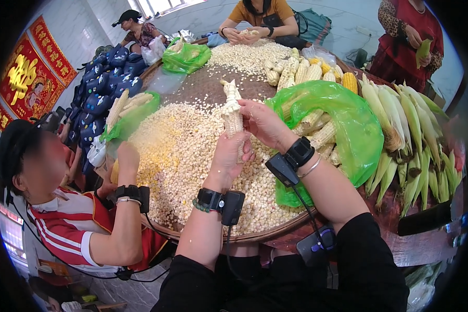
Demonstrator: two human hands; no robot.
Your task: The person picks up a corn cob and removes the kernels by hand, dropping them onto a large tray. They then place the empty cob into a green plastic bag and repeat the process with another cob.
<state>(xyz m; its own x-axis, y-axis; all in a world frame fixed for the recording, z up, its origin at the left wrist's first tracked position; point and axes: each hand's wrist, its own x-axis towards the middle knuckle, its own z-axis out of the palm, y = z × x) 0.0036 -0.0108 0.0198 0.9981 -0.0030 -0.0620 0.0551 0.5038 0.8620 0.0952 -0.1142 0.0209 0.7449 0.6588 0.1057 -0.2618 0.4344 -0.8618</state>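
My left hand point(230, 156) is wrapped round the lower part of a pale corn cob point(233, 120), which stands nearly upright above the heap of kernels. Its upper end looks ragged and partly stripped. From the right, my right hand point(265, 120) presses its thumb and fingers against the cob's side. Below both hands, loose white and yellowish kernels point(171, 140) spread over a wide round woven tray point(203, 88).
Right of my hands, a green plastic bag point(356, 140) holds several cobs. Unhusked corn ears point(408, 135) are piled beyond it, and bare cobs point(301, 73) lie at the back. A co-worker point(83, 218) sits close on my left; other people work around the far rim.
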